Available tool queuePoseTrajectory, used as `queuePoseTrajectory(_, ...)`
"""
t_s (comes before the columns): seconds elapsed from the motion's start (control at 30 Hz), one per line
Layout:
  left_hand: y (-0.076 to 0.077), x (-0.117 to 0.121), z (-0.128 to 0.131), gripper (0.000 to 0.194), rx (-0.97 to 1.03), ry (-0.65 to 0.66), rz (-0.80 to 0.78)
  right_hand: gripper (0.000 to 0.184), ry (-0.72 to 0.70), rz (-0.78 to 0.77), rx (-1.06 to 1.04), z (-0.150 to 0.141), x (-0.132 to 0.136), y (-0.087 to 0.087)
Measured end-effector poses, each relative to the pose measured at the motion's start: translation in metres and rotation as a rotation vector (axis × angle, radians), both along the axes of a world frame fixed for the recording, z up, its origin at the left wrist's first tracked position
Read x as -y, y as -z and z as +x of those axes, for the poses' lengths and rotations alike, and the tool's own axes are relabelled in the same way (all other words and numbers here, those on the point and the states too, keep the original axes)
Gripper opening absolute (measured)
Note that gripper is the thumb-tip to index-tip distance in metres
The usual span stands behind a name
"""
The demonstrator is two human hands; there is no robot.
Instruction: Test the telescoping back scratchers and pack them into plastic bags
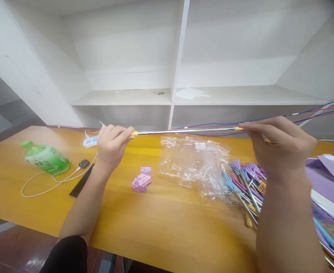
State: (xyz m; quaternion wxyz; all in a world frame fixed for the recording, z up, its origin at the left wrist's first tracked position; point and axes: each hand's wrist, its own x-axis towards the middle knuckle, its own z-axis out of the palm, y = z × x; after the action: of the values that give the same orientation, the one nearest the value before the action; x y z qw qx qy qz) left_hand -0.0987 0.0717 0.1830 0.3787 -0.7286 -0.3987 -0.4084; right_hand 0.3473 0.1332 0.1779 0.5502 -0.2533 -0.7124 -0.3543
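Observation:
A thin silver rod with yellow ends (184, 132), which looks like an extended telescopic back scratcher, stretches level between my two hands above the table. My left hand (114, 142) is closed round one yellow end. At the other yellow end, my right hand (279, 142) pinches with thumb and fingers. Whatever part lies inside each hand is hidden. Beneath the rod, clear plastic bags (189, 159) lie spread in a loose heap. A pile of back scratchers (245, 182) with small purple, blue, pink and yellow hand-shaped heads lies beside my right forearm. Small pink printed cards (142, 181) are stacked between my arms.
On the left a green bottle (46, 157) lies on its side by a white cable (39, 195), a black earbud-like case (84, 163) and a dark flat object (81, 182). A white power strip (90, 141) sits behind. Purple packaging (328, 178) stands far right. White shelving (121, 96) rises behind the table.

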Motion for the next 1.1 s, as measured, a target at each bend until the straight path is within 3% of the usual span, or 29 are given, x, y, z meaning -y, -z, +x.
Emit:
queuePoseTrajectory(0.17, 0.005, 0.0, 0.01, 0.011, -0.008, 0.017, 0.012, 0.022, -0.044, -0.112, 0.052, -0.035, 0.007, 0.009)
queuePoseTrajectory(0.33, 0.008, 0.0, 0.012, 0.012, 0.007, 0.0, -0.027, 0.025, -0.055, -0.222, 0.043, -0.045, 0.01, 0.017)
queuePoseTrajectory(0.73, 0.008, 0.005, 0.017, 0.016, 0.046, -0.013, -0.11, 0.023, -0.024, -0.245, 0.052, -0.049, 0.02, 0.012)
queuePoseTrajectory(1.1, 0.007, 0.013, 0.027, 0.008, 0.039, -0.015, -0.04, 0.026, -0.037, -0.171, 0.048, -0.052, 0.02, 0.012)
